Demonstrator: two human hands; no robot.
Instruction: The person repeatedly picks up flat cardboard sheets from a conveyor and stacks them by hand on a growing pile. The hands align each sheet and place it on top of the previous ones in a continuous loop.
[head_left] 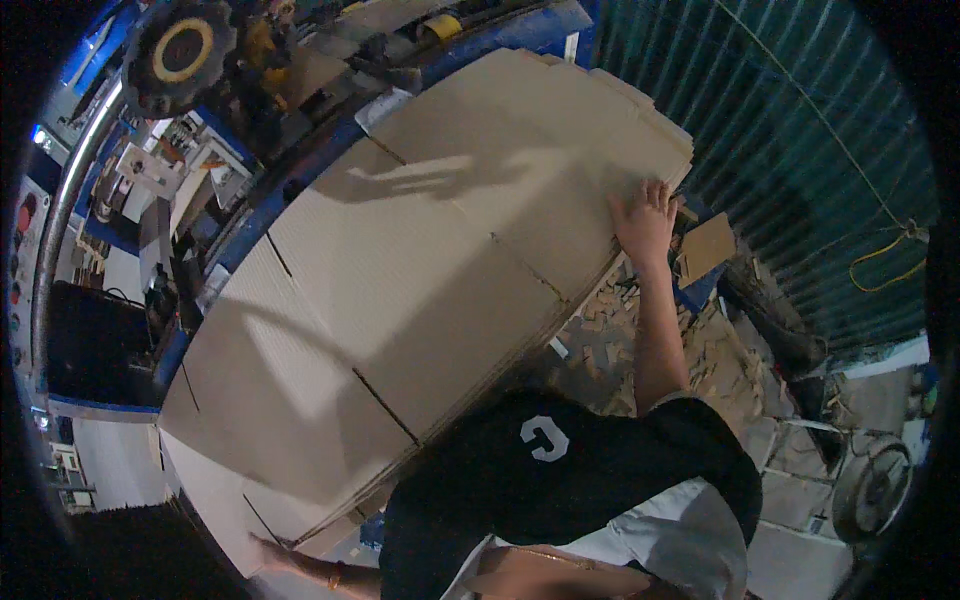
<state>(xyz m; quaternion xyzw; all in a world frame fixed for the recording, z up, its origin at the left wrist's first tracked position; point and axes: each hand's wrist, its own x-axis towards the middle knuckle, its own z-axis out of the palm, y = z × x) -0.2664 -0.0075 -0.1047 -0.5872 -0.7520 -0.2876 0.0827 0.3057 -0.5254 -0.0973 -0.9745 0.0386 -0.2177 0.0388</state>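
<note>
A stack of slotted cardboard sheets (400,290) lies across the machine's surface (300,180), reaching past its near edge. The right hand (645,222) lies flat, fingers spread, on the stack's far right corner. The left hand (270,552) is at the opposite near corner, low in the view; I cannot tell whether it grips or only touches the edge. The hands are wide apart. To square the stack well, both palms should press the edges evenly so the slots line up. Cardboard scraps (600,330) litter the floor below.
</note>
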